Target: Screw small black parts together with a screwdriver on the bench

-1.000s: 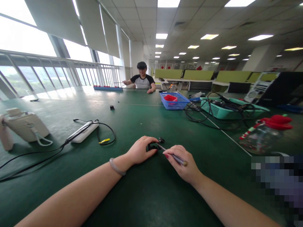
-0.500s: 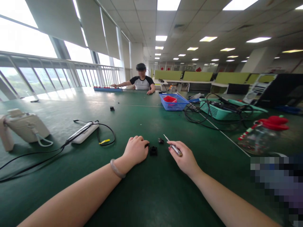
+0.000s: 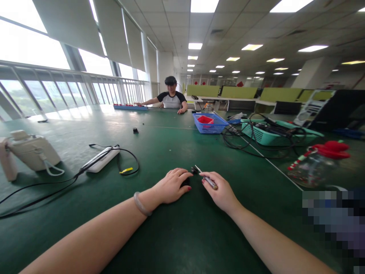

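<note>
My left hand (image 3: 172, 186) rests on the green table (image 3: 182, 236), its fingers curled over a small black part (image 3: 186, 182) that is mostly hidden. My right hand (image 3: 221, 192) pinches a pair of metal tweezers (image 3: 205, 177). Their tip touches a second tiny black part (image 3: 194, 170) lying just beyond my left fingertips. A bangle (image 3: 140, 203) sits on my left wrist.
A white power strip (image 3: 102, 158) with black cables lies at left, a beige device (image 3: 31, 152) further left. A blue basket (image 3: 209, 122), a teal tray (image 3: 266, 133) of cables and a red-lidded jar (image 3: 316, 163) stand at right. A person sits at the far end.
My left hand slid right and covered the black part that lay bare half a second ago. The tweezers' tip came down onto the tiny part beyond it.
</note>
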